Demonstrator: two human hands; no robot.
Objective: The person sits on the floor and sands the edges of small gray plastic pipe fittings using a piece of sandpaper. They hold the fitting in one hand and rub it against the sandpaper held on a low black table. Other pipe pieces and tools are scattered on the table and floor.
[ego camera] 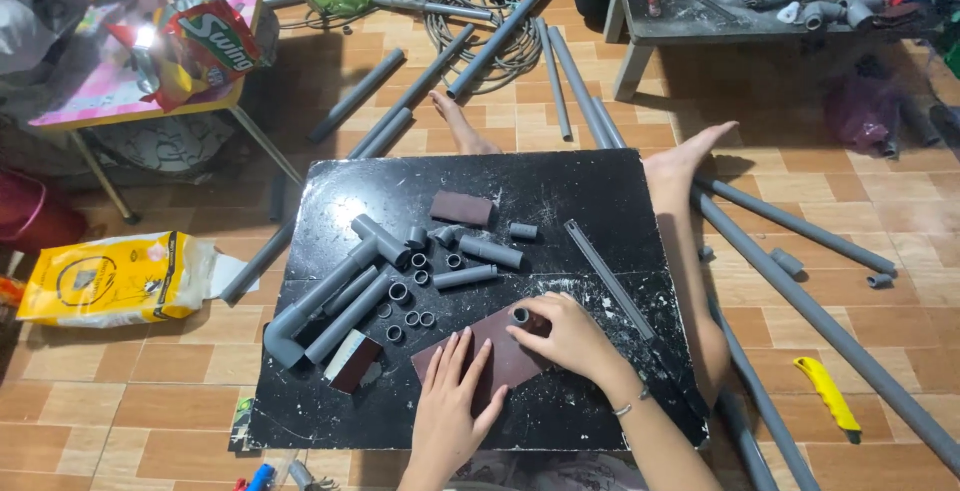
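1. Far left, on floor: yellow bag [110, 279] lying flat, well apart from the worktop [560, 191], a black board w/ white scuffs and dust.
2. Left part of worktop: long grey pipe w/ elbow [300, 316] lies diagonal; more short grey pipes beside it. Small grey rings [410, 296] scattered just right of them, standing on end.
3. Small dark block [352, 359] near the board's front-left, tilted, pale edge showing.
4. Left hand [450, 401]: flat, fingers spread, palm pressing down on the brown sanding sheet [510, 361].
5. Sheet: reddish-brown, rectangular, matte, lying flat at front-centre of worktop, turned at an angle; partly covered by both hands.
6. Short grey pipe piece [521, 316]: small cylinder, open end up, standing upright on the sheet's far corner.
7. Right hand [570, 336]: fingers curled, pinching the pipe piece from the side; thin bracelet at wrist.
8. Further back, mid-board: second brown block [461, 208], lying flat.
9. Right of hands: thin grey strip [608, 276] runs diagonal on board.
10. Far right, floor: long grey pipes and a yellow cutter [828, 396].
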